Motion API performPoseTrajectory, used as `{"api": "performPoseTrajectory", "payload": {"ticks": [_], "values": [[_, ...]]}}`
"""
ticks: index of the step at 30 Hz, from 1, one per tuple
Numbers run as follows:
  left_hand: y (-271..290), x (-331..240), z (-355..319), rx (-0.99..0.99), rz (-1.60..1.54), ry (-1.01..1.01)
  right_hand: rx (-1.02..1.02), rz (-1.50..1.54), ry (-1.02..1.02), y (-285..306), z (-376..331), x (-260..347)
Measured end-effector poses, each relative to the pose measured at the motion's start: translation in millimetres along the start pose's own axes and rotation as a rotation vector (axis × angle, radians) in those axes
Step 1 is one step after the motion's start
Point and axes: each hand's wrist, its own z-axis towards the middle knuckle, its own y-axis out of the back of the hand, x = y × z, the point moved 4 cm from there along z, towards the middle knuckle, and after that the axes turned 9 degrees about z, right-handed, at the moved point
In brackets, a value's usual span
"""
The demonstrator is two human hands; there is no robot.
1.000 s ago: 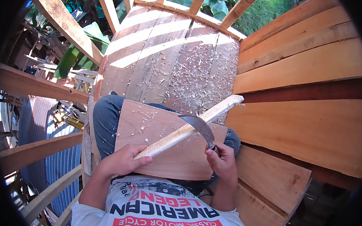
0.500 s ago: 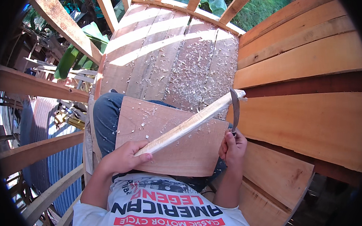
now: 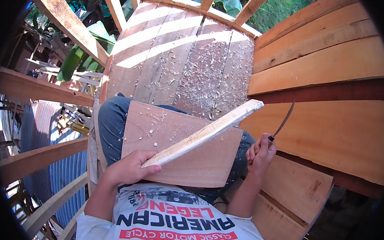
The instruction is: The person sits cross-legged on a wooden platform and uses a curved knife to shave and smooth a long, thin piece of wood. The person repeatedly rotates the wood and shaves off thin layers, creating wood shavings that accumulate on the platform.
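Observation:
My left hand point(image 3: 136, 166) grips the near end of a pale, roughly hewn wooden stick point(image 3: 201, 134). The stick slants up to the right over a flat wooden board point(image 3: 185, 161) lying across my lap. In my right hand point(image 3: 261, 153) is a curved knife point(image 3: 285, 122), my fingers closed round its dark handle. Its thin blade points up and away, apart from the stick's far end. Small chips lie on the board, mostly beyond the stick.
Wood shavings point(image 3: 203, 83) are scattered over the plank floor point(image 3: 143, 75) ahead. An orange-brown plank wall point(image 3: 321, 136) rises close on my right. Wooden rails point(image 3: 48, 158) run along the left, with corrugated metal sheets point(image 3: 68, 174) beyond them. Green plants show past the far frame.
The knife has moved right, off the stick's far end, and its blade now tilts away to the right. My right hand has shifted right with it; my left hand has stayed nearly still.

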Motion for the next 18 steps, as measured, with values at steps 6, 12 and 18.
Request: {"api": "performPoseTrajectory", "payload": {"ticks": [6, 12, 18], "values": [[1.3, -1.8, 1.0, -0.069, -0.109, -0.070, 0.001, 0.239, 0.098, 5.2, -8.6, 9.6], [0.3, -2.7, 5.1, 0.004, -0.068, -0.040, 0.349, -0.240, -0.033, -40.3, -43.7, -15.8], [1.3, -10.8, -0.6, -0.019, -0.089, 0.018, 0.187, -0.479, 0.257, -44.5, -31.0, -12.0]]}}
